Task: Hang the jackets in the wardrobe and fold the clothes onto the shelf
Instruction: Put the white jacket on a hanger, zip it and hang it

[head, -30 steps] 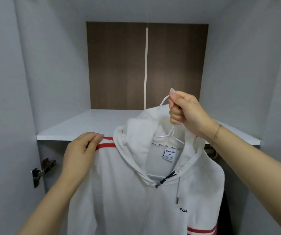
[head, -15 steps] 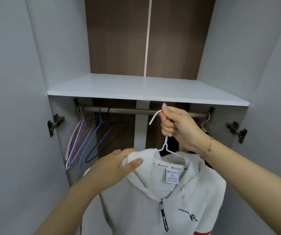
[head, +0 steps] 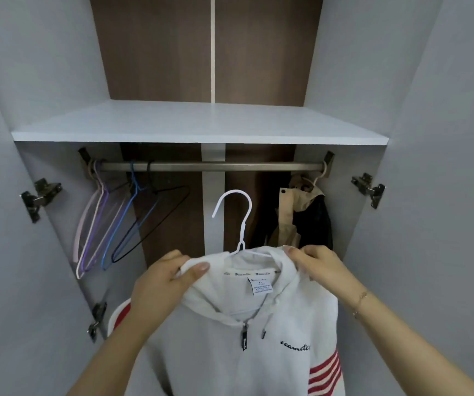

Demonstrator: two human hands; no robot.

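The white zip hoodie [head: 230,352] is held up in front of the open wardrobe, gripped at the hood on both sides. The left edge of the hood is pinched by the left hand [head: 164,278], thumb on top and fingers [head: 198,268] curled round the fabric. The right edge is grasped by the right hand [head: 315,265], its fingertips dug into the cloth. A white wire hanger [head: 237,221] is seen rising from the neck opening between the two hands, its hook upright, open to the left, and not yet on the rail. The metal rail [head: 210,166] is found above the fingers, under the white shelf [head: 198,124]. Up and left of the left-hand fingers, a cluster of empty hangers [head: 107,224] in pink, purple, blue and black is hung on the rail. Just above the right-hand fingers, a beige and black jacket [head: 301,221] is already hung at the rail's right end. Red stripes are shown on both hoodie sleeves, below the hands. A thin bracelet [head: 360,302] is worn on the right wrist. Door hinges [head: 40,195] are fixed to the side panels.
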